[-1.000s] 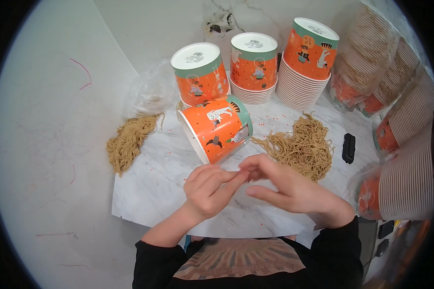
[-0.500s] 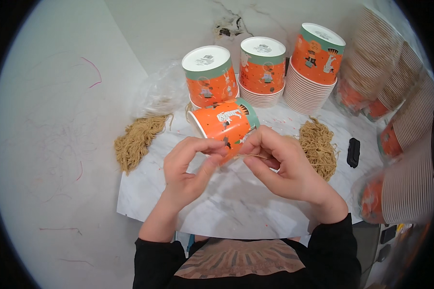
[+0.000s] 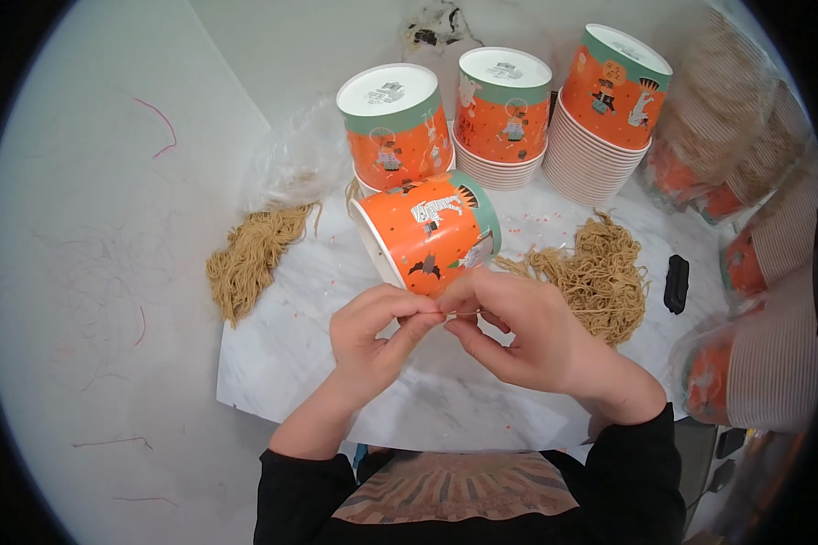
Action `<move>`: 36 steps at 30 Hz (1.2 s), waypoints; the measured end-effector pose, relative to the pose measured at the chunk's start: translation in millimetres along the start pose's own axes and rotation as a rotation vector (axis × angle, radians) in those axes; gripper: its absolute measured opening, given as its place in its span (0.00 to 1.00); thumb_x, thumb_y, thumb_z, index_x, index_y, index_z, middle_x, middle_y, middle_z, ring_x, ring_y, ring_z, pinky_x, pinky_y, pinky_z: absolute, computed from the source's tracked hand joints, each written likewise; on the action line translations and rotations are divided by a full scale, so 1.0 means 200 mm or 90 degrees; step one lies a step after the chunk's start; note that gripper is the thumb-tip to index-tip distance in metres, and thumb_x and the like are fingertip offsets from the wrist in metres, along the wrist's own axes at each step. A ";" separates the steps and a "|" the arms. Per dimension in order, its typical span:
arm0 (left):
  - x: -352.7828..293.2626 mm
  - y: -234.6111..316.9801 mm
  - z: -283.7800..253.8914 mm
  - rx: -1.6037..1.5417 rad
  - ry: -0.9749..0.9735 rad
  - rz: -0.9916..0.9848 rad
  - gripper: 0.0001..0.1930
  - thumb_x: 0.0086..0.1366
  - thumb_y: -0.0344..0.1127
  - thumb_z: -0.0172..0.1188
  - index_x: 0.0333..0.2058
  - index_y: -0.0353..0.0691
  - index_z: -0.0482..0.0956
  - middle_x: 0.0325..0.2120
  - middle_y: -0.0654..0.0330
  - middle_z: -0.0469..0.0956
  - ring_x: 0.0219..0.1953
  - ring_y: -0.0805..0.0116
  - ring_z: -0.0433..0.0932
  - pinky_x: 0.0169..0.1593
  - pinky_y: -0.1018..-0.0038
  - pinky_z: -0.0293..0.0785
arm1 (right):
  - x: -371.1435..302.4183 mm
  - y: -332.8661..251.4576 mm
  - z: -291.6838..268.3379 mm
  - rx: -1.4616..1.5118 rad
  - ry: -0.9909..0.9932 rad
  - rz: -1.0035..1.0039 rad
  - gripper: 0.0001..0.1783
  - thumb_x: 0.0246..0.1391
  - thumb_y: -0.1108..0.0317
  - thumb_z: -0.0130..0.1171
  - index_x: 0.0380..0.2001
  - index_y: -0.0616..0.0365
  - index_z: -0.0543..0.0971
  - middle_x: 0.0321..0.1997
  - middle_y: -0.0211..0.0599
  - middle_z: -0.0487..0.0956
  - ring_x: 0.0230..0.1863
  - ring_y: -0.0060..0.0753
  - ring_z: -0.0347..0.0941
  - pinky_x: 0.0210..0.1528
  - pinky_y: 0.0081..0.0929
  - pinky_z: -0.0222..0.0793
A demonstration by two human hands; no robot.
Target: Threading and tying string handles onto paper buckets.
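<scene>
My left hand (image 3: pixel 377 334) pinches a thin tan strand of string (image 3: pixel 461 313) between thumb and forefinger. Close beside it, my right hand (image 3: pixel 523 331) is closed on the same strand, with its fingertips nearly meeting the left ones. Just beyond both hands an orange paper tub (image 3: pixel 423 236) with a green band and printed figures lies on its side, its white rim toward the left. To the right of the tub spreads a loose tan string bundle (image 3: pixel 600 282). Another tan string bundle (image 3: pixel 254 263) rests at the table's left edge.
Behind the lying tub stand upside-down stacks of orange tubs: a left stack (image 3: pixel 395 145), a middle stack (image 3: pixel 502 127) and a taller right stack (image 3: pixel 600 136). Bagged tub stacks (image 3: pixel 773 354) line the right side. A black object (image 3: pixel 675 284) lies on the marbled table (image 3: pixel 336 422). Clear plastic (image 3: pixel 291 163) sits at back left.
My hands have come closer together and lower, with the strand now pinched between both. The lying tub shows more fully beyond them. The view has shifted slightly.
</scene>
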State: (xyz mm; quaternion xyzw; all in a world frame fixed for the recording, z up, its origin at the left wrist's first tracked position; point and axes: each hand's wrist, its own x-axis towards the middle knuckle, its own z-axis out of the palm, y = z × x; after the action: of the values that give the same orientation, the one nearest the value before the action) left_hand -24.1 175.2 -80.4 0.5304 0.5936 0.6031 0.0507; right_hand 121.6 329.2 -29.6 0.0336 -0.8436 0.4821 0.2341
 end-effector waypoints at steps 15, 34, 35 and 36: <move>-0.05 -0.05 0.01 0.104 0.031 0.179 0.08 0.61 0.30 0.70 0.27 0.39 0.79 0.22 0.62 0.78 0.23 0.63 0.73 0.26 0.71 0.67 | -0.03 0.07 0.06 -0.171 0.040 -0.191 0.15 0.46 0.77 0.70 0.40 0.59 0.81 0.34 0.36 0.77 0.33 0.41 0.78 0.33 0.33 0.75; -0.08 -0.18 0.12 -0.381 0.095 -0.250 0.22 0.75 0.30 0.44 0.65 0.31 0.61 0.59 0.53 0.72 0.60 0.68 0.71 0.66 0.69 0.64 | 0.17 0.22 0.08 -0.196 0.134 -0.132 0.11 0.48 0.80 0.68 0.34 0.60 0.77 0.40 0.35 0.78 0.31 0.32 0.79 0.31 0.27 0.78; -0.08 -0.17 0.13 -0.380 0.096 -0.251 0.22 0.75 0.30 0.44 0.65 0.31 0.61 0.59 0.53 0.72 0.60 0.68 0.71 0.66 0.69 0.64 | 0.17 0.22 0.09 -0.190 0.144 -0.127 0.10 0.48 0.80 0.67 0.34 0.60 0.77 0.40 0.35 0.78 0.31 0.32 0.79 0.31 0.26 0.79; -0.08 -0.17 0.14 -0.393 0.092 -0.234 0.22 0.76 0.30 0.44 0.65 0.31 0.60 0.60 0.53 0.72 0.60 0.68 0.71 0.65 0.69 0.64 | 0.17 0.23 0.09 -0.189 0.143 -0.127 0.10 0.48 0.80 0.67 0.34 0.60 0.77 0.40 0.35 0.78 0.31 0.32 0.79 0.31 0.26 0.79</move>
State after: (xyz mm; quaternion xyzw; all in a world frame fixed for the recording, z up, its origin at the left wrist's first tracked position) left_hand -17.2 192.7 -124.1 0.3306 0.4710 0.7707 0.2737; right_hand 71.6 345.4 -58.6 0.0280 -0.8664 0.3278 0.3756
